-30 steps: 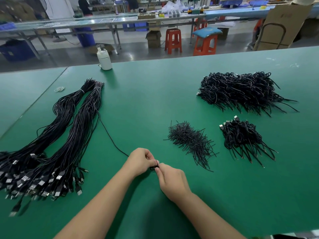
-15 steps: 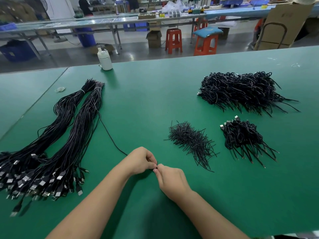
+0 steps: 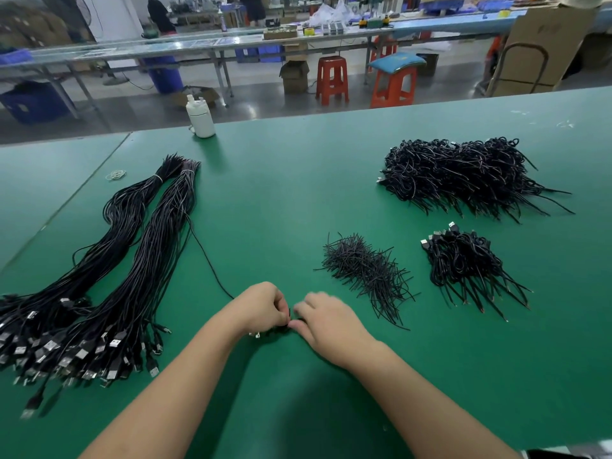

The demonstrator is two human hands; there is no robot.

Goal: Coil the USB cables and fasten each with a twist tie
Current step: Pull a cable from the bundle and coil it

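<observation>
My left hand (image 3: 263,308) and my right hand (image 3: 326,324) meet at the front middle of the green table (image 3: 298,180). Between them they pinch one black USB cable (image 3: 212,270), whose near end is bunched and mostly hidden under the fingers. Its free length trails back to the left, toward two long bundles of uncoiled black USB cables (image 3: 109,276). A loose heap of black twist ties (image 3: 364,273) lies just right of my hands. Two piles of coiled, tied cables sit further right: a small pile (image 3: 463,263) and a large pile (image 3: 463,173).
A white bottle (image 3: 200,117) stands at the table's far edge. A small white rubber band (image 3: 116,174) lies at the left. Beyond the table are red and orange stools (image 3: 332,79), cardboard boxes and a long workbench.
Both hands have stayed in place, working on the cable between them. The right hand's fingers have shifted and are blurred with motion; the bunched cable now shows below the left hand.
</observation>
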